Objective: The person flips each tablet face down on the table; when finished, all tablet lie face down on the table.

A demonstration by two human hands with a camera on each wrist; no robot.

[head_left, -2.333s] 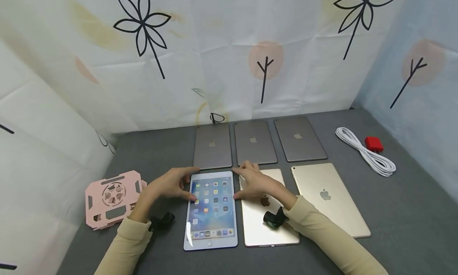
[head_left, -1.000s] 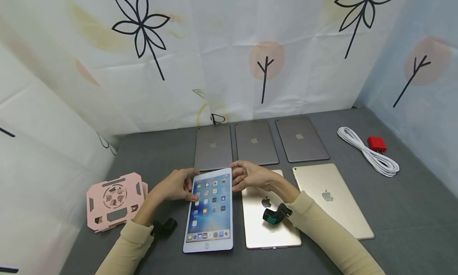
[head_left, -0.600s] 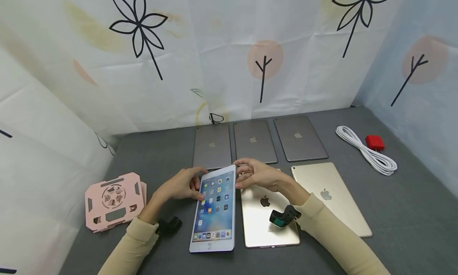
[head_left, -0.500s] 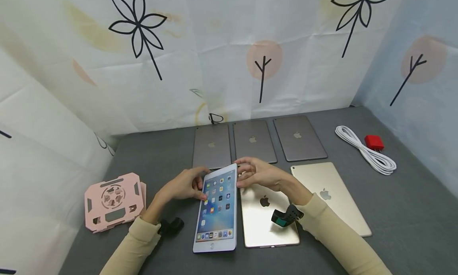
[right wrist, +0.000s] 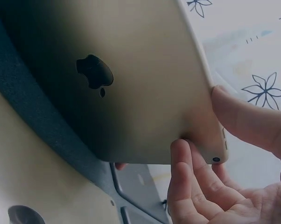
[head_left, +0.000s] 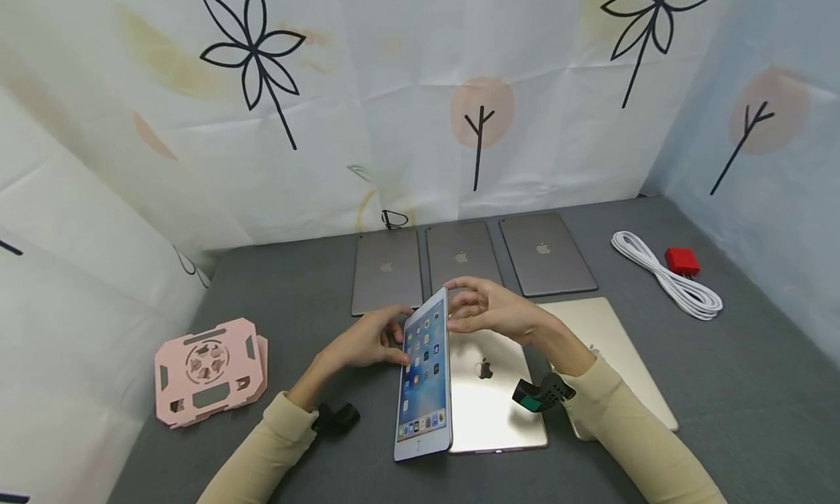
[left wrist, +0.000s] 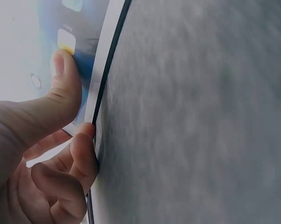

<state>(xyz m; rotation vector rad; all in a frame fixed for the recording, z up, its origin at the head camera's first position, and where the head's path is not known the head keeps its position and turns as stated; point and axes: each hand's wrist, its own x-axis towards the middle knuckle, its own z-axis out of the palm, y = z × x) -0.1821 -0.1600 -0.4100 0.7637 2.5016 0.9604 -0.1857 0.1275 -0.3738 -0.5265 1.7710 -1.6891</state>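
Observation:
A white-fronted tablet [head_left: 423,402], its screen lit with app icons, is tilted up on its side in the head view. My left hand [head_left: 367,340] pinches its left edge, thumb [left wrist: 66,88] on the screen. On the other side my right hand [head_left: 495,308] grips the top right corner. The right wrist view shows the gold back of this tablet [right wrist: 140,84], with that hand's fingertips [right wrist: 180,151] against it and the thumb along the edge. A gold tablet [head_left: 505,416] lies face down just right of the held one, partly hidden by it.
Another gold tablet [head_left: 630,365] lies beneath the right forearm. Grey tablets [head_left: 387,270] lie face down in a row at the back. A pink cut-out stand [head_left: 210,373] is at the left. A coiled white cable [head_left: 676,285] and a red plug [head_left: 682,262] lie at the right.
The tablet lay flat between the hands; its right side has since been lifted and it has shifted right. Both hands moved right with it, and the right hand took hold of its corner.

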